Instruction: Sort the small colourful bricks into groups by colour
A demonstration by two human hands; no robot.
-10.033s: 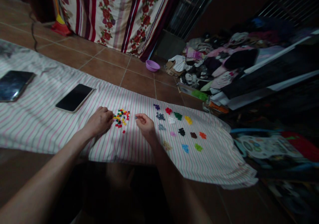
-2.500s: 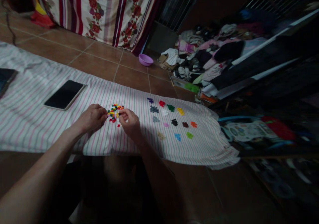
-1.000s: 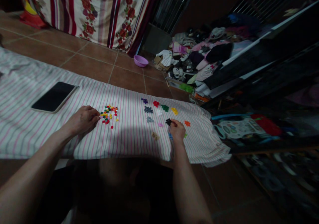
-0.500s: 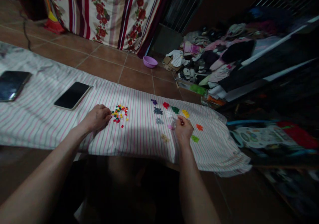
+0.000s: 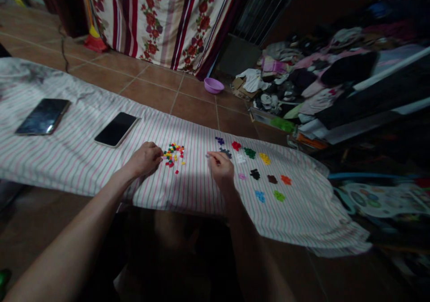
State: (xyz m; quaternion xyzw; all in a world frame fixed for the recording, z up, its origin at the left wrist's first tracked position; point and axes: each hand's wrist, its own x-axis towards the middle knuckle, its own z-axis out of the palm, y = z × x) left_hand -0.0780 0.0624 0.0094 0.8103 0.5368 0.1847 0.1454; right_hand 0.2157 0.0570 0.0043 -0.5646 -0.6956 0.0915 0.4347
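My left hand [image 5: 147, 157] rests on the striped cloth with its fingers curled at the left edge of a mixed pile of small coloured pieces [image 5: 174, 148]. What its fingertips hold, if anything, is too small to make out. My right hand [image 5: 221, 168] is pinched, its fingertips between that pile and the sorted groups; a tiny pale spot shows at the tips. Close by it lie dark grey pieces [image 5: 225, 152], white pieces [image 5: 241, 158] and pink pieces [image 5: 242, 176]. Farther right are black pieces [image 5: 255, 174] and brown pieces [image 5: 272, 179].
Purple [image 5: 219, 140], red [image 5: 236, 145], green [image 5: 249, 153], yellow [image 5: 265, 158], orange [image 5: 285, 179], blue [image 5: 260, 196] and lime [image 5: 279, 196] groups sit rightward. A phone [image 5: 116, 129] and a tablet-like device [image 5: 43, 116] lie left. A purple basin [image 5: 214, 85] stands on the floor.
My right hand has moved left, from beside the white and pink groups toward the mixed pile, uncovering the black, brown and blue groups. My left hand stays by the pile. The view has shifted.
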